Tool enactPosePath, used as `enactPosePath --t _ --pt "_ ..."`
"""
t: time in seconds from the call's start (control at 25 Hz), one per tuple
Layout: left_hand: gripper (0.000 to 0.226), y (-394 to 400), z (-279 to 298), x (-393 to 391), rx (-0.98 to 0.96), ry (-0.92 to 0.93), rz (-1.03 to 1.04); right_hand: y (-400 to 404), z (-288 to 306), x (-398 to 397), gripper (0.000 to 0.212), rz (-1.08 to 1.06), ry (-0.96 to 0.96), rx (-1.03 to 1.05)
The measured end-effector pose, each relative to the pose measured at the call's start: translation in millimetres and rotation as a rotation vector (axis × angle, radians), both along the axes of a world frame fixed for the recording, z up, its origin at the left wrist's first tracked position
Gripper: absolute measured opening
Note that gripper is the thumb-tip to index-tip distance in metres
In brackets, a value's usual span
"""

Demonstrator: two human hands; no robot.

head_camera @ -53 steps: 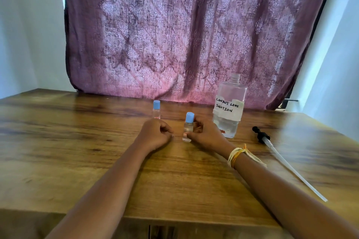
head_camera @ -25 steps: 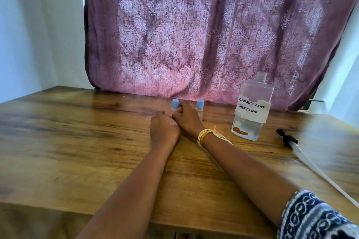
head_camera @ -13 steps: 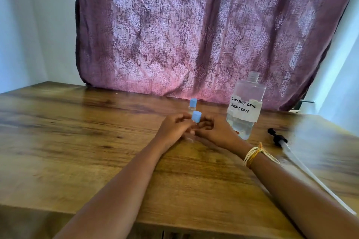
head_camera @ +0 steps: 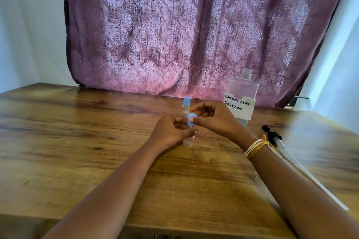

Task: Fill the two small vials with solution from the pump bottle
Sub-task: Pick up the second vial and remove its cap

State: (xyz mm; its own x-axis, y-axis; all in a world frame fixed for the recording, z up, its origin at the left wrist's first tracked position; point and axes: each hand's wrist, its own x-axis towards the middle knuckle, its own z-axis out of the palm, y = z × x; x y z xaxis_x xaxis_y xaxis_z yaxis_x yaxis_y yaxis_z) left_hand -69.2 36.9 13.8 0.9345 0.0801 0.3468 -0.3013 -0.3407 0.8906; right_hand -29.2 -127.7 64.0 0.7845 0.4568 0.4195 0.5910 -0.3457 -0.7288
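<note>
My left hand (head_camera: 171, 132) grips a small clear vial (head_camera: 189, 140), lifted a little above the table and tilted toward me. My right hand (head_camera: 213, 118) pinches that vial's blue cap (head_camera: 191, 119) between thumb and fingers. A second vial (head_camera: 186, 105) with a blue cap stands upright just behind my hands. The clear bottle (head_camera: 241, 97) labelled contact lens solution stands uncapped to the right, with a little liquid in it. Its black pump head with a long clear tube (head_camera: 277, 140) lies on the table to the right of my right wrist.
Everything rests on a wooden table (head_camera: 77, 151) whose front edge is close to me. A purple patterned curtain (head_camera: 194, 31) hangs behind the table's back edge. White walls flank it on both sides.
One vial has come from the back of the table toward me into my left hand. My right hand has closed on its blue cap. The other vial stays standing behind.
</note>
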Motion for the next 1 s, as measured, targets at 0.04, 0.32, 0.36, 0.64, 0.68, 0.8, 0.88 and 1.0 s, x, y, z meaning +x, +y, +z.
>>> enactPosePath --t 0.04,0.32,0.36,0.64,0.68,0.8,0.88,1.0 --pt "0.026 -0.1 -0.5 0.0 0.020 -0.014 -0.004 1.9 -1.9 -2.2 0.032 0.006 -0.007 -0.008" --pt "0.019 -4.1 -2.3 -1.2 0.097 0.045 -0.003 2.9 -4.2 1.0 0.029 -0.053 -0.039 0.034" --pt "0.022 -4.5 -1.8 -1.2 0.094 0.045 -0.010 3.2 -5.3 0.8 0.029 -0.048 -0.048 0.049" --pt "0.027 -4.2 1.7 -4.1 0.076 0.027 -0.059 6.5 -9.1 -3.7 0.024 0.072 -0.049 0.134" --pt "0.027 -4.6 1.5 -4.4 0.072 0.027 -0.061 6.2 -9.3 -4.2 0.024 0.091 -0.054 0.141" --pt "0.022 -1.6 0.7 -5.1 0.036 0.041 -0.078 5.5 -9.5 -5.3 0.023 0.154 -0.032 0.167" --pt "0.019 0.7 -0.2 -6.1 0.018 0.040 -0.084 4.2 -9.7 -3.3 0.030 0.221 0.015 0.166" --pt "0.021 2.0 0.0 -6.0 0.023 0.051 -0.069 3.5 -10.6 0.9 0.040 0.303 0.117 0.111"
